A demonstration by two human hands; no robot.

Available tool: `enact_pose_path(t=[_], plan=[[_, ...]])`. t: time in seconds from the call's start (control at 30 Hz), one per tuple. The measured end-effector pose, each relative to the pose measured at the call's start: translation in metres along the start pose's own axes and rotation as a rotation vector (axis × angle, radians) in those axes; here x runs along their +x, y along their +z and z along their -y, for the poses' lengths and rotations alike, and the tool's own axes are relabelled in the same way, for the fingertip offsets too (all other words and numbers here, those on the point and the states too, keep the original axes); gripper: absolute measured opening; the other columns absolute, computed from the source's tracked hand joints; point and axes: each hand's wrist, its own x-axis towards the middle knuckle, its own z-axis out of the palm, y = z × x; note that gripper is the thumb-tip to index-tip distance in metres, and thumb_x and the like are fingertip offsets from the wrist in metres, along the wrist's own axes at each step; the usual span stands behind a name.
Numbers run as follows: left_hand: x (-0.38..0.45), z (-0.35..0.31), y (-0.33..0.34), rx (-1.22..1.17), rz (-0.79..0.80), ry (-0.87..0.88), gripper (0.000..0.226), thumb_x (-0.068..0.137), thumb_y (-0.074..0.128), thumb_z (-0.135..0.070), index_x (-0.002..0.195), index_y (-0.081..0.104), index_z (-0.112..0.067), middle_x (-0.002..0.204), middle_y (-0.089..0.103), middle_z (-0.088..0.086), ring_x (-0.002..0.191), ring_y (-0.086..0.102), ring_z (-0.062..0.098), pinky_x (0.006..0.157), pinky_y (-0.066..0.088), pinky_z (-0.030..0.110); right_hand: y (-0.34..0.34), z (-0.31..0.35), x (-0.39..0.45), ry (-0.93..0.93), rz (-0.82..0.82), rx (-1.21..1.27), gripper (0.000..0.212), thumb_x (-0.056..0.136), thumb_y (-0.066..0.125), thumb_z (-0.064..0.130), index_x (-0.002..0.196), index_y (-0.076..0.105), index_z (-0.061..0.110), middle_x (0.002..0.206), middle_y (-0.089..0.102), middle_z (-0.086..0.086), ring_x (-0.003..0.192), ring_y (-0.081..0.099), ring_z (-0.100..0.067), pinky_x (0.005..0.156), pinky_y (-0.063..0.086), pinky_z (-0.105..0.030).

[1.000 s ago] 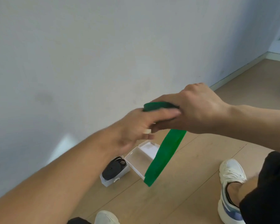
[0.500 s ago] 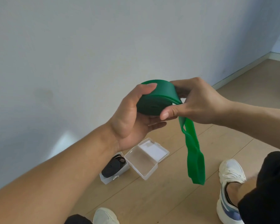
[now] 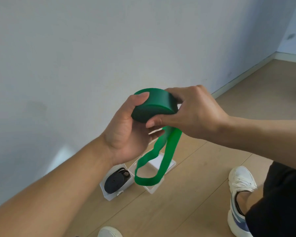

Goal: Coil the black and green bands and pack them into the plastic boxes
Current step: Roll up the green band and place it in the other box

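The green band point(image 3: 156, 104) is mostly wound into a thick coil held at chest height. My left hand point(image 3: 126, 132) cups the coil from the left, thumb on its top edge. My right hand point(image 3: 193, 112) grips it from the right, thumb pressed under the coil. A loose looped tail of the green band hangs below the hands. On the floor, the black band point(image 3: 115, 181) lies coiled inside a small plastic box point(image 3: 109, 196). Beside it an open clear plastic box point(image 3: 151, 189) sits partly behind the hanging tail.
A pale wall point(image 3: 92, 48) rises just behind the boxes, meeting the wooden floor point(image 3: 186, 202). My white shoe point(image 3: 241, 199) and dark trouser leg are at the right; another shoe toe point(image 3: 109, 232) shows at the bottom edge.
The coil has turned and grown thicker in my hands. The hanging tail is shorter and now opens into a loop. My right thumb moved under the coil.
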Motion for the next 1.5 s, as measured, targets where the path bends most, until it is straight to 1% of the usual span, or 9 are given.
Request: enact_pose_path(t=[0.23,0.4,0.57,0.83,0.97,1.13,1.27,1.37,1.5], plan=[[-0.005,0.002,0.022,0.494,-0.294,0.012,0.032,0.066,0.078,-0.035,0.097,0.078,-0.026,0.087,0.075,-0.006,0.088,0.068,0.012,0.099,0.051,0.042,-0.002,0.000,-0.004,-0.120,0.016,-0.392,0.043,0.075,0.068,0.072,0.103,0.070,0.039,0.060,0.061,0.011,0.057,0.054,-0.008,0.065,0.048,-0.033],[-0.006,-0.003,0.030,0.342,-0.304,-0.035,0.010,0.080,0.071,-0.032,0.082,0.068,-0.022,0.051,0.052,-0.008,0.053,0.049,0.012,0.057,0.037,0.025,-0.002,0.002,-0.003,-0.038,0.059,0.052,0.040,0.067,0.087,0.050,0.101,0.073,0.037,0.088,0.074,0.017,0.080,0.066,0.001,0.068,0.050,-0.012],[-0.007,-0.008,0.024,0.101,-0.168,-0.006,0.036,0.079,0.063,-0.042,0.097,0.073,-0.013,0.077,0.066,0.005,0.052,0.050,0.016,0.050,0.033,0.025,-0.011,-0.009,0.006,-0.079,0.202,0.216,0.055,0.058,0.081,0.060,0.107,0.069,0.040,0.102,0.076,0.017,0.103,0.068,0.004,0.093,0.053,-0.022],[-0.006,-0.009,0.003,0.101,0.076,-0.148,0.059,0.077,0.066,-0.052,0.121,0.072,-0.013,0.100,0.068,0.009,0.087,0.066,0.023,0.083,0.053,0.039,-0.004,-0.005,0.000,-0.007,0.148,0.178,0.050,0.057,0.082,0.064,0.080,0.070,0.022,0.070,0.070,-0.008,0.053,0.057,-0.012,0.051,0.046,-0.030],[-0.008,-0.020,-0.007,0.209,-0.076,-0.165,0.066,0.076,0.071,-0.040,0.137,0.063,-0.015,0.112,0.071,0.009,0.106,0.068,0.023,0.111,0.046,0.051,-0.008,-0.004,0.004,0.060,0.109,-0.191,0.038,0.073,0.078,0.061,0.078,0.067,0.025,0.061,0.064,0.000,0.052,0.056,-0.014,0.046,0.041,-0.026],[-0.008,0.002,0.026,0.540,-0.291,-0.063,0.058,0.063,0.089,-0.050,0.113,0.072,-0.026,0.101,0.079,-0.009,0.100,0.074,0.011,0.090,0.053,0.035,-0.002,0.005,-0.003,-0.021,0.179,-0.411,0.044,0.076,0.063,0.067,0.075,0.061,0.022,0.057,0.061,0.002,0.056,0.055,-0.016,0.049,0.042,-0.028],[-0.002,0.001,0.023,0.372,-0.311,-0.030,0.039,0.069,0.078,-0.046,0.101,0.075,-0.023,0.084,0.077,-0.006,0.080,0.072,0.013,0.079,0.051,0.031,-0.006,0.004,0.001,-0.006,0.146,-0.079,0.024,0.075,0.079,0.049,0.093,0.070,0.038,0.078,0.072,0.015,0.072,0.065,-0.002,0.059,0.051,-0.018],[-0.002,-0.004,0.020,0.178,-0.253,0.011,0.050,0.081,0.063,-0.050,0.114,0.074,-0.014,0.096,0.077,0.008,0.086,0.071,0.027,0.071,0.050,0.031,-0.011,-0.003,0.007,-0.051,0.153,0.105,0.038,0.071,0.086,0.049,0.103,0.066,0.049,0.093,0.073,0.027,0.088,0.066,0.009,0.073,0.048,-0.006],[0.000,0.004,0.017,0.089,-0.155,0.068,0.062,0.087,0.054,-0.055,0.126,0.070,-0.008,0.112,0.075,0.015,0.095,0.071,0.031,0.079,0.050,0.035,-0.013,-0.009,0.012,0.029,0.210,0.187,0.035,0.063,0.085,0.053,0.087,0.072,0.030,0.082,0.076,0.008,0.068,0.067,0.000,0.064,0.052,-0.016]])
